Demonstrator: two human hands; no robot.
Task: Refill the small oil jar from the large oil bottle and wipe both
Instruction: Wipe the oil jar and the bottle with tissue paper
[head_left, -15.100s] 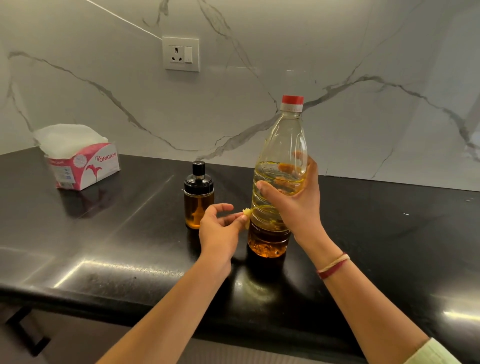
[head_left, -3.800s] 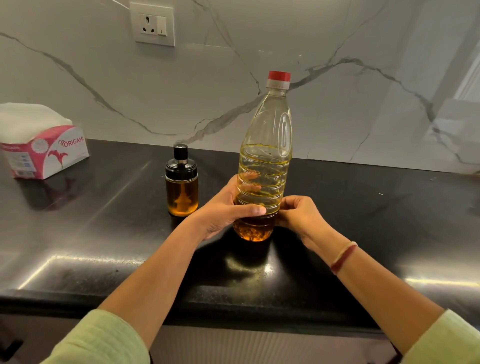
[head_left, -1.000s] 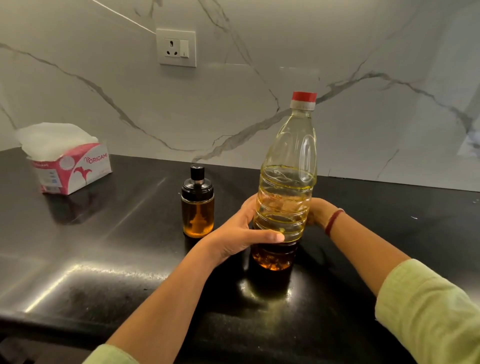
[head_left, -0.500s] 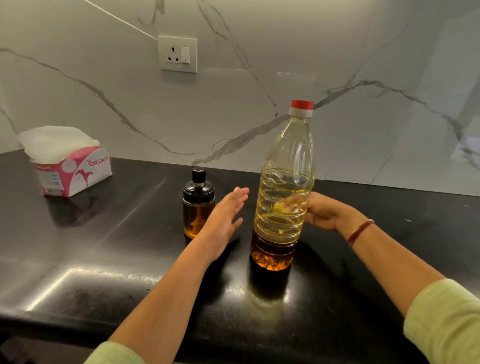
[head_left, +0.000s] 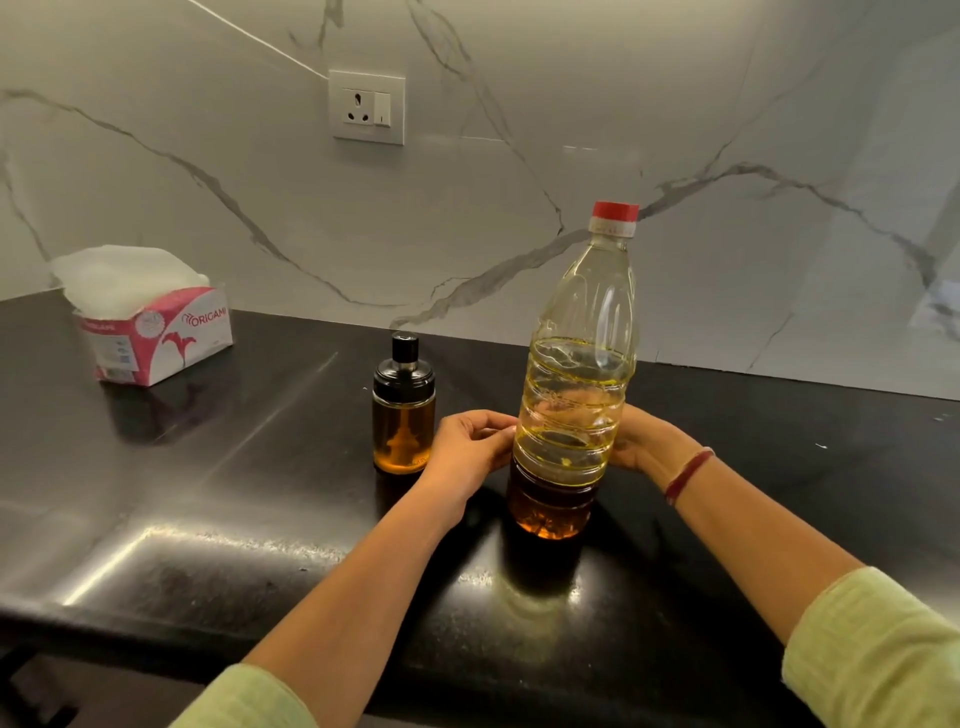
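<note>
Head view, entry of contents. Large oil bottle, red cap on, stands upright on the black countertop between the two hands. Small oil jar, black lid on, stands just left of the left hand, apart from it. Tissue box sits well beyond that hand, far left. Risk: the bottle is tall, narrow and probably slick, so a sideways nudge could tip it toward the jar, or it could slip when lifted. Left hand: fingers curled, tips touching the bottle's lower wall; whether they pinch anything cannot be told. Right hand: cupped round the bottle's far side, fingers dimly visible through the oil.
</note>
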